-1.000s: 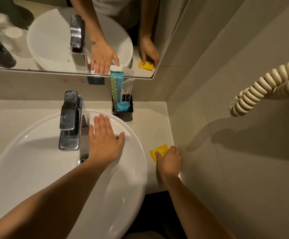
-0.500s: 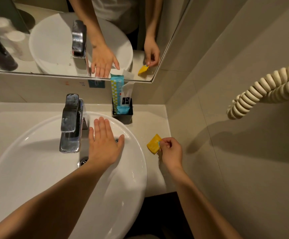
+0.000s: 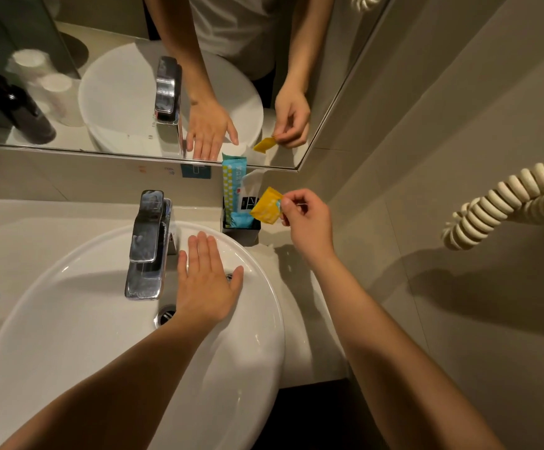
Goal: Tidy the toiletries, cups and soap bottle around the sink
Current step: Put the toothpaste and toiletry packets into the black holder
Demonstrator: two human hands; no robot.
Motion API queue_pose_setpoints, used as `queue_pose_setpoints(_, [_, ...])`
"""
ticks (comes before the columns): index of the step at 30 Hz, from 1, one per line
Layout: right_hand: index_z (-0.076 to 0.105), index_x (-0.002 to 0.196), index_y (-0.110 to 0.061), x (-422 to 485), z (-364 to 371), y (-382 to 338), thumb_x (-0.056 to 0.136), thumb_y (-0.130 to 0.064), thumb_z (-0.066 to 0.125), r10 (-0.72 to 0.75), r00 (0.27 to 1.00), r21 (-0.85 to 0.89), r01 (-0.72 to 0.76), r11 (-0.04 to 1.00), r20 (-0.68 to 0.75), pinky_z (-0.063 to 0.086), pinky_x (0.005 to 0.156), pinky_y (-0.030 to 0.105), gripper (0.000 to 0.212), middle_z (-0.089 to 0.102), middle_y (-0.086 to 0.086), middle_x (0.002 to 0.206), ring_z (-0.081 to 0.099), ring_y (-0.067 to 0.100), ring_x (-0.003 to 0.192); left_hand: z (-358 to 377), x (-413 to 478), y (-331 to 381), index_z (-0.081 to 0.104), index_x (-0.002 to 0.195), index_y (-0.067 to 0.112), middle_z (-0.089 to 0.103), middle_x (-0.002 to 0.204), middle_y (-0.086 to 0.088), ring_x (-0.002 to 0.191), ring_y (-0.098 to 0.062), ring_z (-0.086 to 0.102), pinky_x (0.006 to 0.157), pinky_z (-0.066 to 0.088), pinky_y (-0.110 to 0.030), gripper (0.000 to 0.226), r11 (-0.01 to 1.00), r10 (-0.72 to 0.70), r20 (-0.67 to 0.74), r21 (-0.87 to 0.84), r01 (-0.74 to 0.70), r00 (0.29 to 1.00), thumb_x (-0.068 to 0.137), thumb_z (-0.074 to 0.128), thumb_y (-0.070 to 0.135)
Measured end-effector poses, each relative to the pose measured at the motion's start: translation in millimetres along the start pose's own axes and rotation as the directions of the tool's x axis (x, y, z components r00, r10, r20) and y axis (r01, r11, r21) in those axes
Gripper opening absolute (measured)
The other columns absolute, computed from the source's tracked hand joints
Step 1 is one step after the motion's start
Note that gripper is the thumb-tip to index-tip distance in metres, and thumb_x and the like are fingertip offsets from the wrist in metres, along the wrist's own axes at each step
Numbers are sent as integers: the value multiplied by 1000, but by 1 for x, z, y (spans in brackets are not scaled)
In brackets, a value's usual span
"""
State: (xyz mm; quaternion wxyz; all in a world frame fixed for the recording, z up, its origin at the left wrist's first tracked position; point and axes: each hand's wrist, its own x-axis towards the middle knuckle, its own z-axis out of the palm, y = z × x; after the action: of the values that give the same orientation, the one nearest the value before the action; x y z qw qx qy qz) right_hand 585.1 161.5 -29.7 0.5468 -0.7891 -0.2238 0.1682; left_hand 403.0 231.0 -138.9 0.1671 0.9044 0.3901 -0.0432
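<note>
A small yellow sachet [image 3: 265,206] hangs in the air just above and in front of the black holder [image 3: 243,229] at the back of the counter [image 3: 69,222], pinched by its right edge between the thumb and fingers [image 3: 286,203] of your right hand [image 3: 308,222]. The packet lies to the left of those fingers, its flat face tilted toward you and its lower corner nearly over the holder's open top, where a blue-and-white dotted packet [image 3: 230,186] and a white sachet [image 3: 250,193] already stand upright. The coming move likely turns on that one relation: the sachet sits just right of and above the slot, so a short carry leftward and down, with the packet turned on edge, should seat it beside the others.

Your right hand is by far the nearer. Your left hand [image 3: 204,284] rests flat, fingers spread and gripping nothing, on the inner slope of the white sink [image 3: 69,319], just right of the chrome tap [image 3: 149,245]. Above, the mirror [image 3: 101,76] repeats both hands and shows a dark pump bottle and pale cups off to the left. A coiled cord [image 3: 507,203] hangs on the right wall.
</note>
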Motion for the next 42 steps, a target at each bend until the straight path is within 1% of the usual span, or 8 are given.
queue_pose_setpoints(7, [67,87,-17,21,35,14,93,-16,62,3,992,-139,15,990,128,54,69,40,8,66,13,87,62,24,73,0,0,0,-11,161,5,-14,171,-14,157,-29,-19,127,-8,-49,88,1000,4,-9,-13,-4,1000,100,15,64])
queue_pose_setpoints(9, [66,88,-16,23,41,17,95,-15,61,20,987,-186,10,983,160,53,68,35,9,65,13,91,63,28,78,1,0,1,-10,161,5,-13,171,-14,157,-28,-19,127,-8,-49,88,1000,4,-17,-17,-4,1000,100,14,64])
queue_pose_setpoints(14, [67,96,-12,23,48,25,101,-18,56,22,971,-328,60,943,239,42,66,18,13,63,4,97,58,16,85,3,2,-1,-12,161,6,-15,171,-14,157,-28,-19,127,-6,-50,90,1000,-2,-9,-5,2,1000,97,8,66])
queue_pose_setpoints(18, [69,97,-15,28,51,35,99,-20,60,23,958,-439,109,892,284,52,80,30,10,58,3,105,58,18,95,4,1,-1,-8,161,5,-12,171,-15,157,-29,-17,128,-4,-50,90,1000,3,-29,-9,-3,1000,96,6,66])
queue_pose_setpoints(21, [69,95,-15,32,53,39,98,-21,62,54,955,-486,99,869,291,53,85,31,9,52,2,108,57,20,98,5,2,-1,-10,161,6,-14,171,-14,157,-29,-19,127,-6,-50,90,1000,7,-21,0,-7,1000,97,5,67])
queue_pose_setpoints(31, [69,92,-16,39,63,38,97,-23,65,114,957,-614,78,785,267,47,75,28,10,47,1,104,56,20,95,10,3,-2,-2,162,5,-6,172,-15,158,-30,-12,127,-4,-50,89,1000,12,-54,-12,-12,998,98,13,66])
queue_pose_setpoints(36, [71,95,-16,41,67,39,95,-25,67,139,964,-663,48,747,226,57,84,34,10,51,2,109,59,21,100,11,2,-2,3,162,4,0,172,-16,159,-30,-7,128,0,-50,90,1000,10,-78,-5,-10,997,98,17,65])
queue_pose_setpoints(42, [73,99,-15,41,67,34,95,-24,68,138,962,-695,66,716,234,56,83,34,12,53,4,111,59,22,100,11,2,-3,0,162,5,-4,172,-15,159,-30,-9,128,-3,-50,90,1000,10,-63,-2,-10,998,98,14,66])
